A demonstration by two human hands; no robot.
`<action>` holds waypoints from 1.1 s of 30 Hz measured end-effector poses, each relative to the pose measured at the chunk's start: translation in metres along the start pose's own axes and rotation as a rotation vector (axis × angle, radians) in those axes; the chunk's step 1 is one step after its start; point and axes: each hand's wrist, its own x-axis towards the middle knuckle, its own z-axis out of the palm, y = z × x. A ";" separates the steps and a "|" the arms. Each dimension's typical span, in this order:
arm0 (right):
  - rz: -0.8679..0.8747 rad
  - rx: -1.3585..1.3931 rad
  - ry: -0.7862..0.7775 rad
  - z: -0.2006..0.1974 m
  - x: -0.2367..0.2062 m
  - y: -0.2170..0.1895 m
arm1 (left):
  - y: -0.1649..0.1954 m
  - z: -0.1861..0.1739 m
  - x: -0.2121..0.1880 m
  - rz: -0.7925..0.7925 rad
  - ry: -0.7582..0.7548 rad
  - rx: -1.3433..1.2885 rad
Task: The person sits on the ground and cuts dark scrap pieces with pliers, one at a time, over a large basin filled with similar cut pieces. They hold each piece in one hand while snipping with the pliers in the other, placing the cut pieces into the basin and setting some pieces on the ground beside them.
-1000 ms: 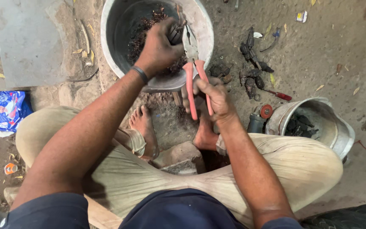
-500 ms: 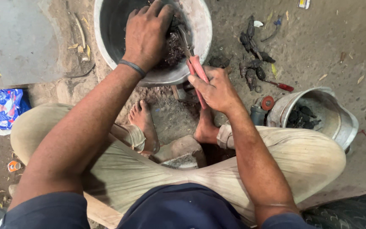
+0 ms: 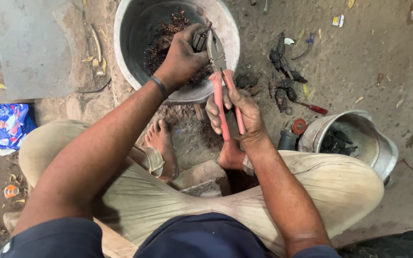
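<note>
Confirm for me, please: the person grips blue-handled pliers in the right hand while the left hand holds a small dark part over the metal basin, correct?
Not quite: the head view shows the pliers have red handles, not blue. The right hand grips them, and the left hand holds the small dark part over the metal basin.

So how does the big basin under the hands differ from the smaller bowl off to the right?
The big basin sits at the top, directly under the left hand and the pliers; the smaller bowl sits by the right knee, away from both hands. The big basin holds reddish-brown wiry scrap; the smaller bowl holds dark, chunky pieces. The big basin is clearly wider. Both are round, grey metal and rest on the dirt floor.
</note>
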 end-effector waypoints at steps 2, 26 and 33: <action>0.000 0.031 0.010 -0.002 0.000 0.003 | 0.002 0.003 0.000 -0.028 -0.022 -0.059; 0.224 -0.421 0.456 -0.081 0.022 0.044 | -0.046 -0.049 -0.017 -0.369 0.359 0.006; 0.434 -0.297 0.509 -0.074 0.016 0.057 | -0.038 -0.037 -0.014 -0.409 0.311 0.095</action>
